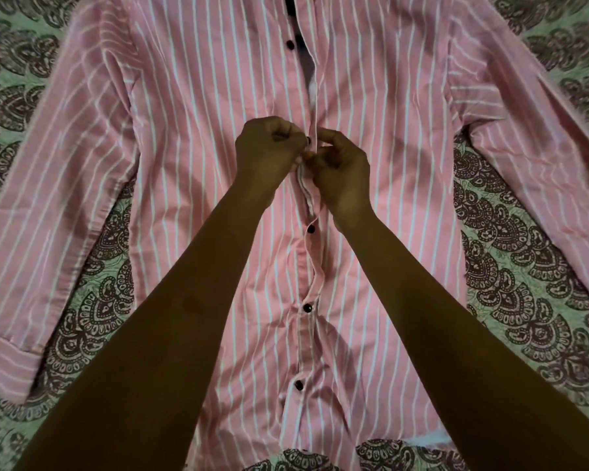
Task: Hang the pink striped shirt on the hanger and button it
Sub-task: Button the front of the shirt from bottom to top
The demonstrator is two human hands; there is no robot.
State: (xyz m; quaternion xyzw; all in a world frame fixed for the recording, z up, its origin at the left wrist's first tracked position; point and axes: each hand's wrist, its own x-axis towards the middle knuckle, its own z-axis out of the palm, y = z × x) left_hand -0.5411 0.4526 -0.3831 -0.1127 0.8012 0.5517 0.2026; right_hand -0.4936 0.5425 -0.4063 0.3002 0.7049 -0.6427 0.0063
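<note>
The pink striped shirt [198, 137] lies flat and face up on a patterned bedspread, sleeves spread to both sides. My left hand [269, 147] and my right hand [342, 171] meet at the middle of the front placket, each pinching one edge of it around a dark button [308, 141]. Below my hands three dark buttons [310, 228] sit fastened along the placket. Above my hands the placket gapes open, with one loose button [290, 44] on the left edge. No hanger is in view.
A green bedspread [524, 253] with dark paisley print lies under the shirt and shows on all sides. The left sleeve cuff [4, 362] reaches the frame's left edge.
</note>
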